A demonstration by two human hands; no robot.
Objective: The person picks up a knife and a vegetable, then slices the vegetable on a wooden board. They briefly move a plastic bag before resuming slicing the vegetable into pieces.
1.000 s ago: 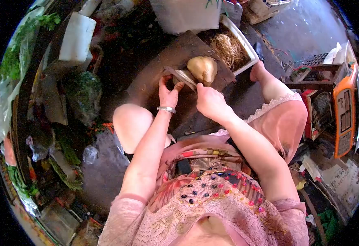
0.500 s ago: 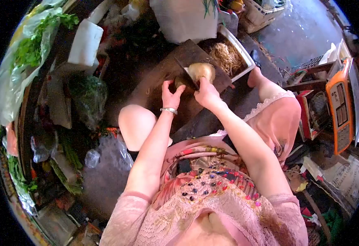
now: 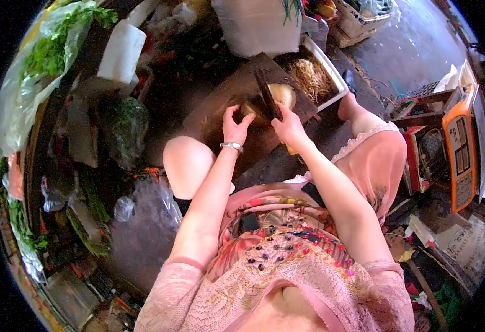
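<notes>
My right hand [image 3: 288,125] is closed round a dark-bladed knife [image 3: 265,91], whose blade points up and away over a dark wooden board [image 3: 226,86]. Right of the blade lies a pale, rounded piece of produce [image 3: 283,95]. My left hand [image 3: 237,125], with a bracelet at the wrist, has its thumb and fingers curved round a smaller brownish piece [image 3: 250,109] left of the blade. What kind of produce it is cannot be told.
Behind the board's right end stands a white tray [image 3: 336,83] of pale strands. A white box [image 3: 256,27] is at the top. Greens in plastic [image 3: 48,55] line the left. An orange scale [image 3: 462,149] stands right. My knees flank the board.
The knife blade has swung more upright and moved slightly right, now in front of the pale piece. The smaller piece by my left hand shows more. The whole view has shifted slightly.
</notes>
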